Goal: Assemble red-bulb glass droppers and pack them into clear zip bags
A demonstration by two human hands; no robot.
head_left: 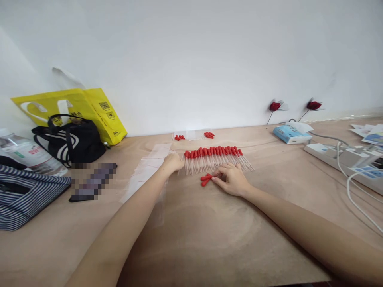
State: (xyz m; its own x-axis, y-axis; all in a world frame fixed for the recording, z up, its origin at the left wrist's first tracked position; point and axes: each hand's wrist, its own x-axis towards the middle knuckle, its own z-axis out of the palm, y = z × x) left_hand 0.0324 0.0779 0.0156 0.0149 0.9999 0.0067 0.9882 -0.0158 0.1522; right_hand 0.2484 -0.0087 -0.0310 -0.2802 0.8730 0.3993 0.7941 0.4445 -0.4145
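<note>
A row of clear droppers with red rubber bulbs point(214, 151) lies side by side on the wooden table, thin tips toward me. My left hand point(172, 162) is closed at the row's left end; a thin clear tube shows below its fingertips. Just in front of the row, my right hand point(231, 180) rests low with thumb and fingers pinched on a red rubber bulb. Loose red bulbs point(205, 180) lie against those fingertips. Under and beside my left forearm are clear plastic bags point(142, 173).
Small bags with red bulbs point(209, 135) lie by the wall. At left are a yellow bag point(113, 119), a black pouch point(83, 139), a striped bag point(26, 195) and a blurred phone-like object point(94, 183). A tissue pack point(291, 133) and power strip point(329, 153) with cables stand right.
</note>
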